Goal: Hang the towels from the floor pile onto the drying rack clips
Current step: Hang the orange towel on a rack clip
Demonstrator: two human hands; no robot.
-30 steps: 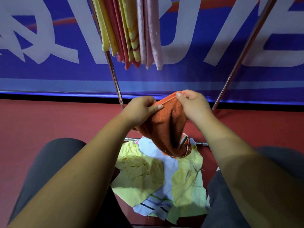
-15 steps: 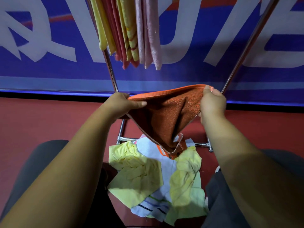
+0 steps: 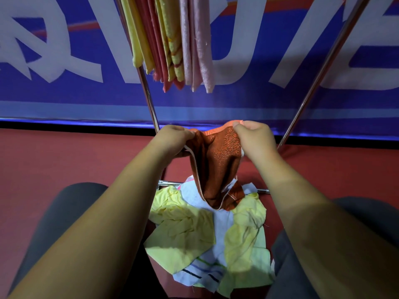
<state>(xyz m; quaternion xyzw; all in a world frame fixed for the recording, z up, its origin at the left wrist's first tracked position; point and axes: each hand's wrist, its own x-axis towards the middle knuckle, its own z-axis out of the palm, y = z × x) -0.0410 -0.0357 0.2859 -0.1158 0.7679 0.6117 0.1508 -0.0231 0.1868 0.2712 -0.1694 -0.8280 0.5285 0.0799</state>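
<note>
Here, the left hand and right hand each have a pinching grip on the rust-orange terry towel, above the yellow-and-white floor pile of cloths.

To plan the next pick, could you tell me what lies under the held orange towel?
Under the orange towel, held by left hand and right hand, lies the floor pile: yellow towels and a white striped towel. Its tip hides part of it.

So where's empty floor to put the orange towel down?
Bare red floor left of the towel pile, up to the blue banner, and right of the slanted rack pole. It's crowded between the knees, where the pile sits under the orange towel.
</note>
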